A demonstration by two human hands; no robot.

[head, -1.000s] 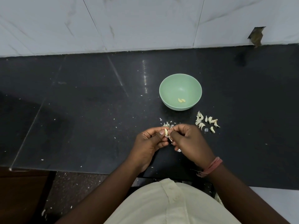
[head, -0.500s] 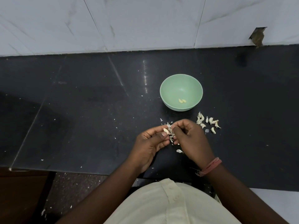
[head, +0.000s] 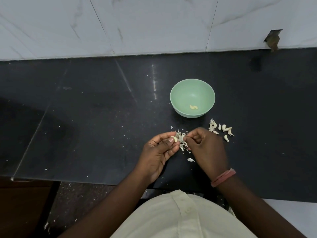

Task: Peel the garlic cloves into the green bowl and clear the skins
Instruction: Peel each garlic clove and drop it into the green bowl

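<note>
Black worktop [head: 85, 117], centre of frame. Green bowl [head: 192, 86]: right of centre; two peeled cloves [head: 193, 107] are contained. Clove [head: 175, 138]: pinched in left hand [head: 159, 150]. Skin [head: 182, 135]: pinched by right hand [head: 205, 148]. Unpeeled cloves [head: 221, 128]: heaped right of the hands, just below the bowl. No legible writing is seen.
</note>
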